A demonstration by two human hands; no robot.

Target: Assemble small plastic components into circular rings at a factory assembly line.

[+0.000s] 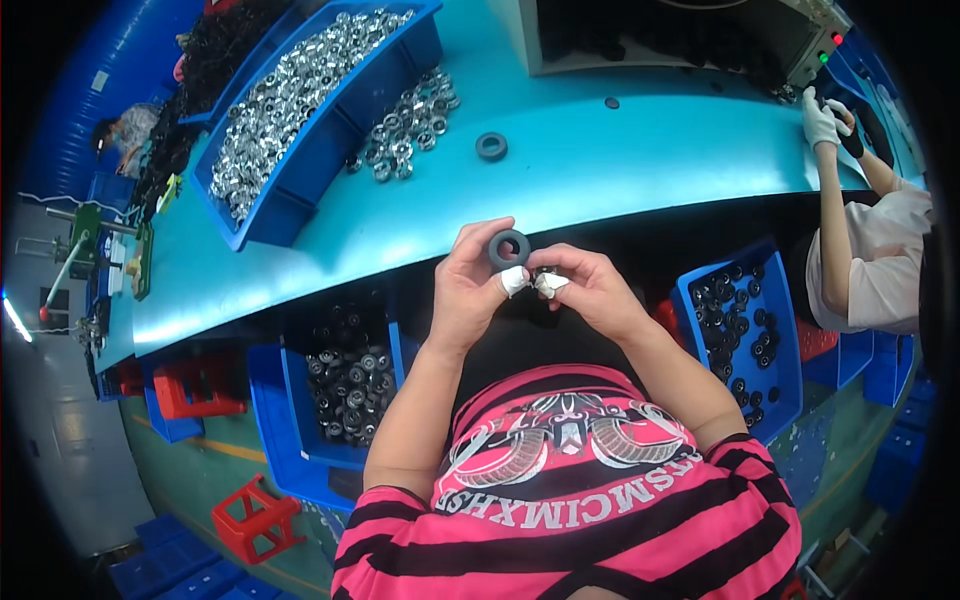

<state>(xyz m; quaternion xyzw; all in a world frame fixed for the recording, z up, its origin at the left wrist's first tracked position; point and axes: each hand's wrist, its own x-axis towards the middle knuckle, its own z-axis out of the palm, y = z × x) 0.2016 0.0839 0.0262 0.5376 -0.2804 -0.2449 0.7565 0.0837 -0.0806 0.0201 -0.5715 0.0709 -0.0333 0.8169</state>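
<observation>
Black ring (497, 254), hole in view, sits pinched in the fingers of the left hand (464, 288) by the near edge of the bench (590, 180); the right hand's (598, 287) fingers pinch a small, mostly hidden piece (544, 271). A light, even grip should keep the ring round.

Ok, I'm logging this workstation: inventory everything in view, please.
table: one, turquoise, ahead
bins: several, blue, on and below table
metal parts: many, silver, in and beside table bin
round parts: many, dark, in lower bins
loose ring: one, black, on table
machine: one, pale, table's far side
bench equipment: some, green, far left
stools: several, red, on floor
co-worker: at least one, pale top, right
held ring: one, black, in left hand
small part: one, colour unclear, in right hand
left hand, right hand: one each, centre
</observation>
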